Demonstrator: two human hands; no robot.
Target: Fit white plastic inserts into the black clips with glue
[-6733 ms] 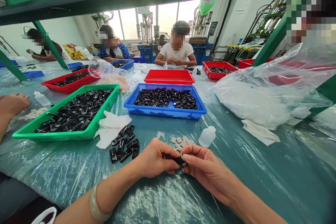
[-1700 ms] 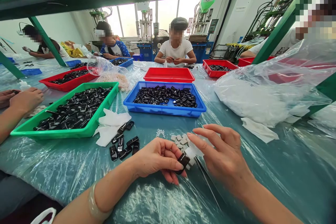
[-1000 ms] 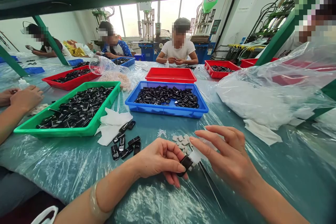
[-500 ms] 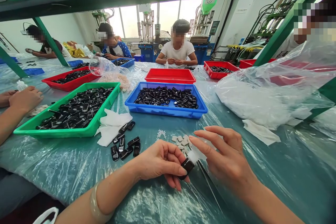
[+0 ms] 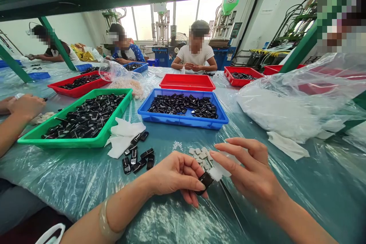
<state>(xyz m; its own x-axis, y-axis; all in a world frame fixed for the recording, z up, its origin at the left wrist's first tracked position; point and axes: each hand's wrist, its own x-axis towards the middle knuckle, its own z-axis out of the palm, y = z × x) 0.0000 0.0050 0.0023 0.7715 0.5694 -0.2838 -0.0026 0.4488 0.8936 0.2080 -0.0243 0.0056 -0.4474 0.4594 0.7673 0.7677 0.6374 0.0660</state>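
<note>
Wrinkled and shiny, the plastic-covered counter [image 5: 286, 187] stretches ahead of me, with a co-worker [image 5: 198, 58] seated across it and a blue tray [image 5: 183, 120] of black parts between us. My left hand [image 5: 177, 177] is closed in a pinch, thumb over fingers, on one black piece [image 5: 205, 183], just this side of a heap of pale squares [image 5: 199, 153]. My right hand [image 5: 253, 177] has its upper fingers loosely spread beside a translucent bottle [image 5: 225, 163]; the thumb is hidden, so I can't tell how firmly — or whether — it grips the bottle or the slim tweezers [image 5: 231, 205] slanting below. The bottle's white end seems to meet the piece's edge, though I can't be sure they touch. If there's liquid inside, squeezing hard could flood the piece and smear my fingertips; a slack pinch could let that glossy body twist away — and swinging tweezers might scatter the squares.
</note>
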